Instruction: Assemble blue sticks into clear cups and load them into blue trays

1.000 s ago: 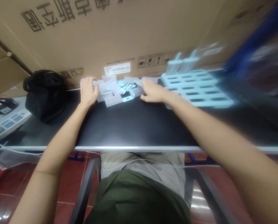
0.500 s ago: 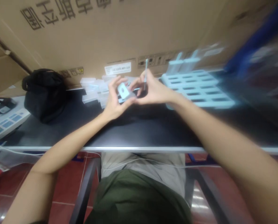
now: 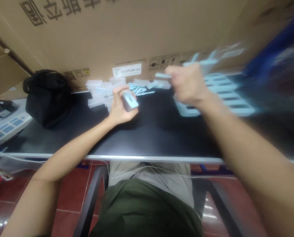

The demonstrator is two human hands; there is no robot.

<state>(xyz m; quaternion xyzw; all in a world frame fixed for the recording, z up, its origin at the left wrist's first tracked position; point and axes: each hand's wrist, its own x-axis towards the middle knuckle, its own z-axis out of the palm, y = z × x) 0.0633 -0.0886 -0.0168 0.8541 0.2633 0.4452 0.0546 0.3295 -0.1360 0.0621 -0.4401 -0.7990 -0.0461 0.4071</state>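
My left hand point(image 3: 119, 107) is closed around a small box-shaped ice pop mold; its light blue cap point(image 3: 130, 99) faces me and has a dark slot. My right hand point(image 3: 186, 82), smeared by motion, is closed over a light blue stick point(image 3: 163, 76) that juts out to the left of the fingers. Behind my left hand lies a pile of light blue sticks point(image 3: 138, 89). Clear plastic molds point(image 3: 97, 93) are heaped to its left. A light blue rack point(image 3: 190, 112) with rows of slots stands beneath and behind my right hand, and capped molds point(image 3: 208, 65) rise from its back.
A large cardboard box point(image 3: 142, 33) walls off the back of the black table point(image 3: 147, 138). On the left sit a black bag point(image 3: 48, 98) and a white box point(image 3: 11, 123). White cable point(image 3: 149, 167) hangs below the table's front edge.
My right hand has moved away from my left hand, to the right toward the rack, carrying the stick. The stick has swung from upright to nearly level. My left hand still holds the capped mold.
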